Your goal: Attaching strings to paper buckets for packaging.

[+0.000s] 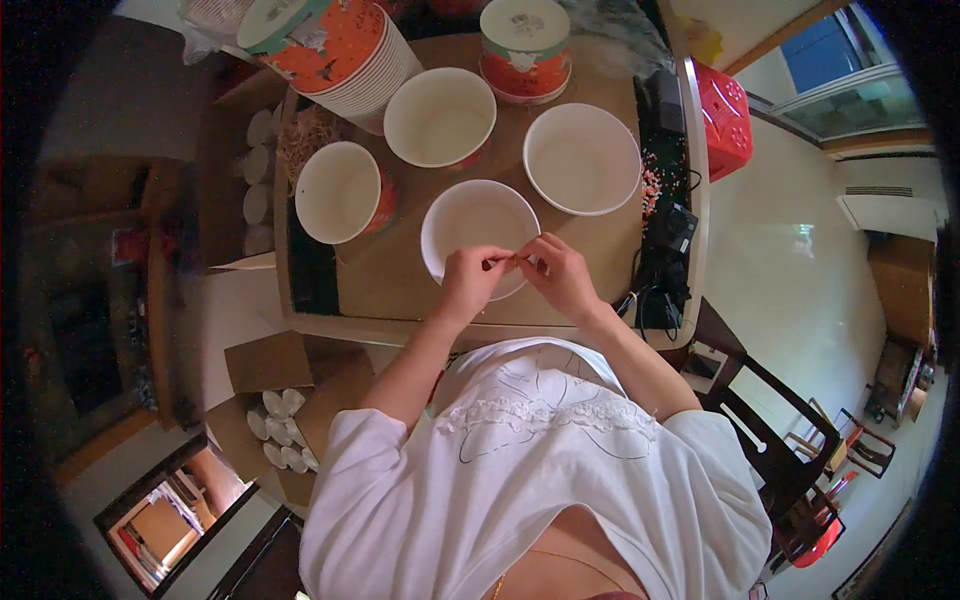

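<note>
Both hands meet over the near rim of a white paper tub (470, 215) in the middle of the table's front. My left hand (475, 275) is closed in a pinch, its fingertips against those of my right hand (556, 272), which pinches as well. Whatever sits between the fingertips is too small to make out. Around this tub stand more open paper tubs: one to the left (338, 192), one behind (440, 117) and one to the right (582, 160). Their white insides face up, and orange outer walls show on the left and rear ones.
Tall stacked orange tubs (340, 60) with a green-rimmed top stand at the back left. Another lidded orange tub (525, 50) is at the back. Black adapters and cables (665, 260) lie along the right edge beside pink-and-white bits (650, 185). A carton of white cups (280, 430) sits lower left.
</note>
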The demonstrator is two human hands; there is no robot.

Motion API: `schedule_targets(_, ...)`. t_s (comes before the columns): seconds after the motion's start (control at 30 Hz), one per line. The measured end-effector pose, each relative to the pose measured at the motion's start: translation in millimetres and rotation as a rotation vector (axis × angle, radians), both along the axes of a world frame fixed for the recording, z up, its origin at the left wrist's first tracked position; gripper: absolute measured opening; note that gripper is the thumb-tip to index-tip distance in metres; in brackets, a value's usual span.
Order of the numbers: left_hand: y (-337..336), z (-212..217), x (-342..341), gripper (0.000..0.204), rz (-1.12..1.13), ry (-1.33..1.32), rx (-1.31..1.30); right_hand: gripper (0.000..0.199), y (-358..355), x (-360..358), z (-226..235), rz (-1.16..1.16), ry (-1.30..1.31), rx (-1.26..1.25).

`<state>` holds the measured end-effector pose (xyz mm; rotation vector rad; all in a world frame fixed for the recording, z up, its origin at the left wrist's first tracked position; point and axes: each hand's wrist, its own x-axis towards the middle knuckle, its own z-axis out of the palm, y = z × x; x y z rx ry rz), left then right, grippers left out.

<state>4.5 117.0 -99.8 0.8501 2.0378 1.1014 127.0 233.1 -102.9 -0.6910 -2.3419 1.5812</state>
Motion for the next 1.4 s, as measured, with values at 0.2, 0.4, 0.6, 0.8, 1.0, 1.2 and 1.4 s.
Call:
schedule_targets(0.2, 2, 1, -1, 0.006, 0.080, 0.032, 0.011, 0.014, -1, -1, 3, 0.033, 0.017, 0.116)
schedule_targets(0.4, 0, -2, -4, 0.007, 0.069, 0.013, 0.029, 0.018, 0, -1, -1, 0.079, -0.093, 0.198)
schedule_targets(0.6, 0, 3, -1, 0.008, 0.070, 0.000, -0.009, 0.014, -1, -4, 3, 0.077, -0.091, 0.271)
schedule_targets(0.8, -4, -8, -1, 0.008, 0.106, -0.029, 0.072, 0.014, -7, -4, 6, 0.053, -0.124, 0.246)
schedule_targets(1.0, -4, -12, -1, 0.008, 0.105, -0.044, 0.067, 0.011, -11, 0, 4, 0.025, -0.051, 0.367)
schedule_targets(1.2, -2, 0, 2, 0.007, 0.075, -0.033, 0.025, 0.009, -18, -3, 11, -0.040, -0.091, 0.437)
schedule_targets(1.4, 0, 7, 2, 0.007, 0.087, 0.009, 0.036, 0.008, -15, -3, 7, -0.076, -0.086, 0.311)
